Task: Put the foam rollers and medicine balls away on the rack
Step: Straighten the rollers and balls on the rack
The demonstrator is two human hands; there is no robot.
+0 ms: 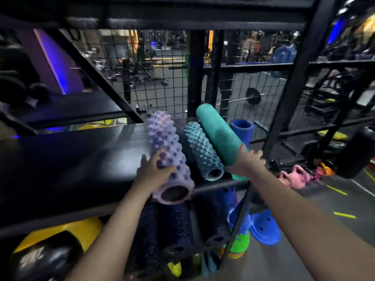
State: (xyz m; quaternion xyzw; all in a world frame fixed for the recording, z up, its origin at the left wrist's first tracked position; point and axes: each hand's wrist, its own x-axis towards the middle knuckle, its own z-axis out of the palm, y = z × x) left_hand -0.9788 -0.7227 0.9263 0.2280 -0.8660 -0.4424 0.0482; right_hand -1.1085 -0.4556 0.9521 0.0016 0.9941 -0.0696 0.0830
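A knobbly lilac foam roller (166, 147) lies on the black rack shelf (81, 159), its hollow end toward me. My left hand (153, 169) grips its near end. Beside it lies a knobbly teal roller (203, 151), untouched. A smooth green roller (219, 132) leans over the shelf's right side, and my right hand (246, 161) holds its near end. A blue roller (242, 128) stands behind at the shelf's back right. A black and yellow medicine ball (50, 252) sits on the level below, at lower left.
Black speckled rollers (172, 230) stand in the rack below the shelf edge. Blue discs (263, 226) and stacked coloured cones (237, 244) sit on the floor by the black rack post (294, 74). Pink kettlebells (292, 177) lie at the right. Wire mesh (162, 78) backs the rack.
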